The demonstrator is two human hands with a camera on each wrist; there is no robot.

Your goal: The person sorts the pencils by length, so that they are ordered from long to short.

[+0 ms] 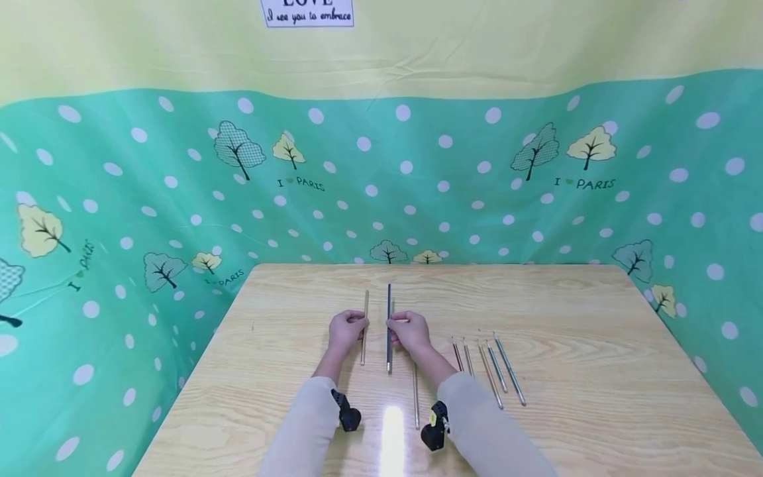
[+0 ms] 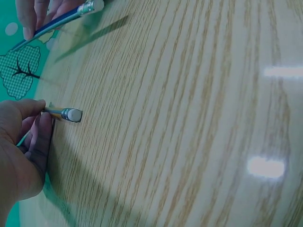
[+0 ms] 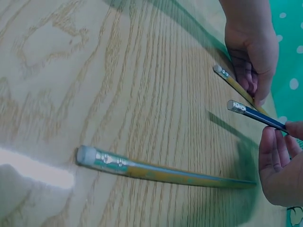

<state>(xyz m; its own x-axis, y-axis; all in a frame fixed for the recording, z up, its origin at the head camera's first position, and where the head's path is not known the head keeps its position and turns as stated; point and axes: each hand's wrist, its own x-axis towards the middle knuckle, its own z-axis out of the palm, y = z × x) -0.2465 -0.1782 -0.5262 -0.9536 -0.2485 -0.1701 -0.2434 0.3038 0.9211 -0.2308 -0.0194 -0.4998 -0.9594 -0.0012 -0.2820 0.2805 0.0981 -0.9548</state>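
Note:
My left hand (image 1: 348, 331) pinches a yellow pencil (image 1: 363, 351) between thumb and fingers, its eraser end pointing toward me. Whether this pencil touches the table cannot be told. To its right, my right hand (image 1: 411, 330) pinches a dark blue pencil (image 1: 389, 301), roughly parallel to the yellow one. In the right wrist view the blue pencil (image 3: 258, 115) is raised, with its shadow apart from it on the wood. Another yellow pencil (image 3: 180, 176) lies on the table below my right hand, eraser end nearest me; the head view shows its lower part (image 1: 416, 397) beside my right forearm.
Right of my right forearm lies a loose row of several pencils, among them a dark red one (image 1: 457, 354), a yellowish one (image 1: 491, 376) and a blue one (image 1: 510, 371). The wooden table (image 1: 596, 344) meets a green dotted cloth (image 1: 334, 218) at its back and sides.

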